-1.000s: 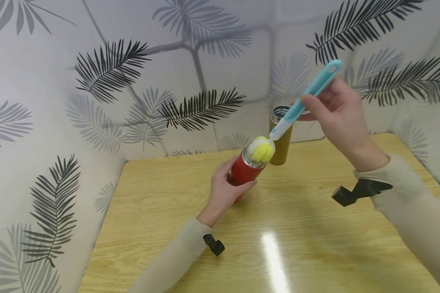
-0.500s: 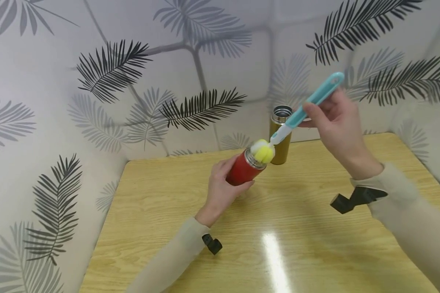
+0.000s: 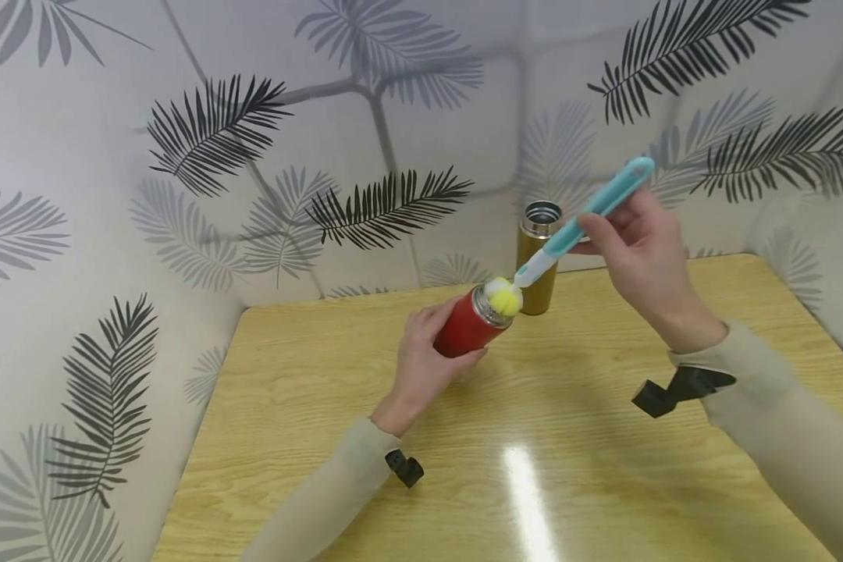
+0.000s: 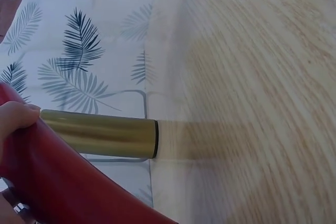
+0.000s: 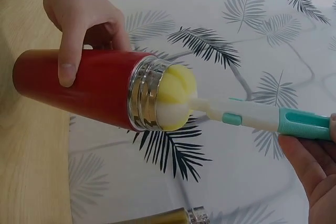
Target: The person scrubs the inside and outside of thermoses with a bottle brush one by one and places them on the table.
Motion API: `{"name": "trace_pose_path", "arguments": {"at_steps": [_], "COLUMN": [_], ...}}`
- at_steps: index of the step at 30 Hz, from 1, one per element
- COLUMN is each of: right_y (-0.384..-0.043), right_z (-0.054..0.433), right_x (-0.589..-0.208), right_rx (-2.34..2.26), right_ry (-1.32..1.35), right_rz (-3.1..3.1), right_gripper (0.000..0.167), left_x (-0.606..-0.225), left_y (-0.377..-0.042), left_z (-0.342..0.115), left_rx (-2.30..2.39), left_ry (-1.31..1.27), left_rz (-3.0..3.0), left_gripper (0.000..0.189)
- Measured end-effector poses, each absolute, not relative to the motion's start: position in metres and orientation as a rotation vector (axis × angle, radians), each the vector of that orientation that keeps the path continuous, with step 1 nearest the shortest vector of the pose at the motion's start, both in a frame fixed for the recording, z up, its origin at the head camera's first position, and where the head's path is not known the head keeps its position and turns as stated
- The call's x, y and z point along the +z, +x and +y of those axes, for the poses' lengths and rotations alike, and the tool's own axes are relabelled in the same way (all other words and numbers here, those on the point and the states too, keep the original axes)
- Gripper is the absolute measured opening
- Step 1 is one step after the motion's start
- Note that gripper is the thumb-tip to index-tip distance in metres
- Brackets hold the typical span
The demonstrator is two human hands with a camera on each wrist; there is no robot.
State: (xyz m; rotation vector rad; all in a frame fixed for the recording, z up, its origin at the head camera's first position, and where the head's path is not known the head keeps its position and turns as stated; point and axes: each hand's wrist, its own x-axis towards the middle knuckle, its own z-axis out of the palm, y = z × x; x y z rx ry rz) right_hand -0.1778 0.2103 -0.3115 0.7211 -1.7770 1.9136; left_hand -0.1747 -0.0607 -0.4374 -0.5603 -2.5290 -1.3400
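Observation:
My left hand [image 3: 425, 367] grips a red thermos bottle [image 3: 464, 329], tilted with its steel mouth toward the upper right. My right hand [image 3: 642, 261] pinches the teal handle of a bottle brush [image 3: 607, 195]. The brush's yellow-and-white sponge head [image 5: 176, 95] sits partly inside the mouth, its rounded rear still outside, as the right wrist view shows. Part of the red bottle [image 4: 68, 177] fills the lower left of the left wrist view. How deep the sponge reaches is hidden by the bottle.
A gold thermos bottle [image 3: 536, 269] stands upright and uncapped near the table's back edge, behind the brush. The wooden table [image 3: 309, 406] meets a wall [image 3: 435, 117] with a leaf pattern at the back.
My right hand has lowered the brush, and its sponge has gone from resting at the red bottle's mouth to partly inside it. The left hand has barely shifted.

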Motion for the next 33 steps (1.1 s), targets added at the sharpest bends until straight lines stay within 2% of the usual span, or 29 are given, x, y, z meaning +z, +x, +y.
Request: {"name": "trace_pose_path", "arguments": {"at_steps": [33], "right_y": [-0.173], "right_z": [0.214], "right_x": [-0.331], "right_rx": [1.964], "right_ry": [0.73], "right_rz": [-1.718], "right_gripper": [0.007], "left_x": [-0.438], "left_y": [-0.173], "left_z": [-0.056], "left_rx": [-1.253], "left_ry": [-0.6], "left_rz": [-2.56], "left_gripper": [0.069]}}
